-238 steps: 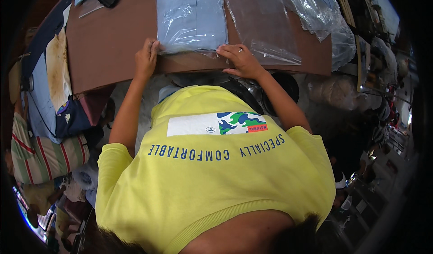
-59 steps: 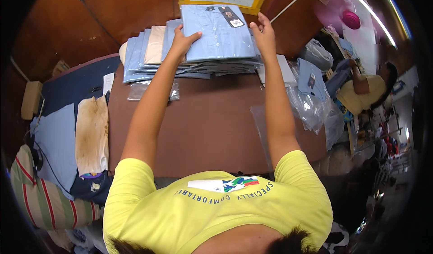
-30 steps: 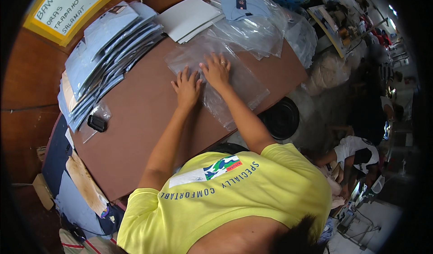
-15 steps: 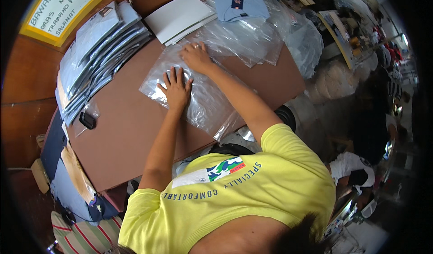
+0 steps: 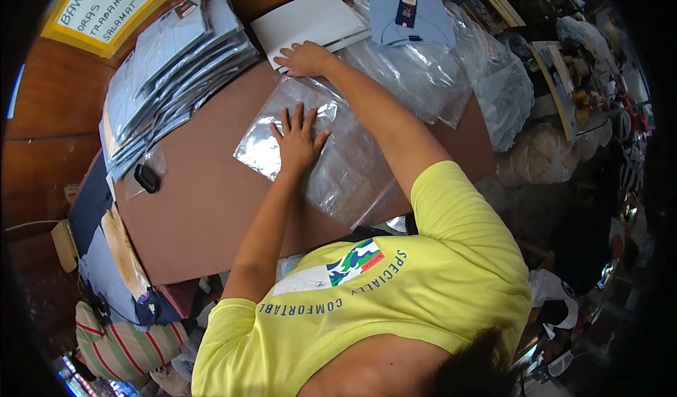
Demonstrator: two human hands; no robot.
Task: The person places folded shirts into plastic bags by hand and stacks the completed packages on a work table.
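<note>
My left hand (image 5: 297,142) lies flat with fingers spread on a clear plastic bag (image 5: 338,178), pressing it against the brown tabletop. Farther off, my right hand (image 5: 307,60) reaches to the near left corner of a stack of white cardboard sheets (image 5: 307,20). Its fingers are stretched out over the edge of the sheets, and nothing is seen gripped in them. Right of that stack, a folded light blue shirt (image 5: 395,30) with a dark tag (image 5: 406,10) rests on more clear plastic bags (image 5: 416,80).
Several bagged blue shirts (image 5: 173,65) are piled at the back left of the brown table (image 5: 204,199). A small black object (image 5: 147,178) sits on a clear bag near that pile. A yellow-framed sign (image 5: 116,9) is on the wooden wall. Plastic-wrapped bundles (image 5: 536,154) stand past the table's right edge.
My right hand has moved off the plastic bag, away from me, onto the corner of the white sheets. My left hand stays flat on the bag. The whole view has shifted slightly.
</note>
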